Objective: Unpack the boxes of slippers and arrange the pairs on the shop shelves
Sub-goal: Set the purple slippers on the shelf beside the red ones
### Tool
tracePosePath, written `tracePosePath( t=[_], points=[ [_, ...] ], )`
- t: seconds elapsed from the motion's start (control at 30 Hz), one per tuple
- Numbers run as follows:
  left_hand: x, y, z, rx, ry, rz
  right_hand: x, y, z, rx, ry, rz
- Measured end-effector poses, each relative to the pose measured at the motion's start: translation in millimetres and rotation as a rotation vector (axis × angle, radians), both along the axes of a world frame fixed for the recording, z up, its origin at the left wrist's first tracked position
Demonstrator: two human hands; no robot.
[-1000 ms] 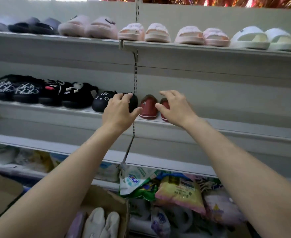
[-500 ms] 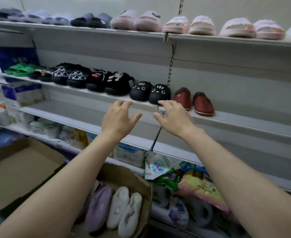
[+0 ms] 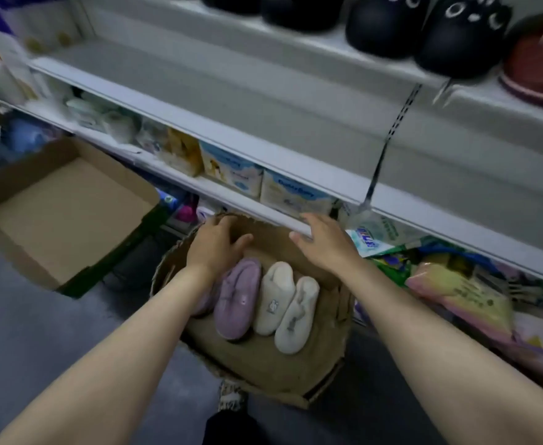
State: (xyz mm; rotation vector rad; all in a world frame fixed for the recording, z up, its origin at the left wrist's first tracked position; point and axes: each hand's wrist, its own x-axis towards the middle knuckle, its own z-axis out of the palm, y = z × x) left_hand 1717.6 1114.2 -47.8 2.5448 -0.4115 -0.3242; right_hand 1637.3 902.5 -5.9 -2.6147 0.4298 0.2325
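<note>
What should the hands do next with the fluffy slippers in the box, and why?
Probably lower the left hand onto the purple slipper and grip it. Both hands are open above the box, holding nothing; the right hand hovers near the white slippers, and the shelf above has bare space.

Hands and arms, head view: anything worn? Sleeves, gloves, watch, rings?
Nothing worn shows. Left hand and right hand are bare, no gloves; no watch or wristband. Both forearms are bare to the frame edge, no sleeves in view. Rings: none visible, though the frame is blurry.

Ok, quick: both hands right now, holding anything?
Left hand: open, holding nothing, over the brown cardboard box of fuzzy slippers.
Right hand: open, holding nothing.
</note>
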Motion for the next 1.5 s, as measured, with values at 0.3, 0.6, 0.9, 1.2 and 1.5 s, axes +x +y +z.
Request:
tracePosePath(
  t=[0.3, 0.6, 0.9, 1.2, 1.5],
  points=[
    [23.7, 66.1, -168.7, 0.107, 0.497, 0.169, 24.2, 68.3, -183.8, 0.368, 0.442, -0.175],
    [27.6, 90.3, -263.7, 0.001, 0.782, 0.449, 12.5, 123.3, -305.1, 0.715, 0.585, -0.521],
    [25.4, 90.2, -295.6, -0.083, 0.800, 0.679, 11.8, 133.2, -334.2, 0.928, 0.620, -0.815],
    [18.6, 79.5, -289.0, -0.332, 0.790, 0.962, 8.8, 117.2, -317.3, 0.830, 0.340, -0.841],
    [-0.4, 38.9, -239.2, -0.617, 0.797, 0.884, -29.5, 63.5, -282.4, 0.875, 0.100, -0.723]
  ],
)
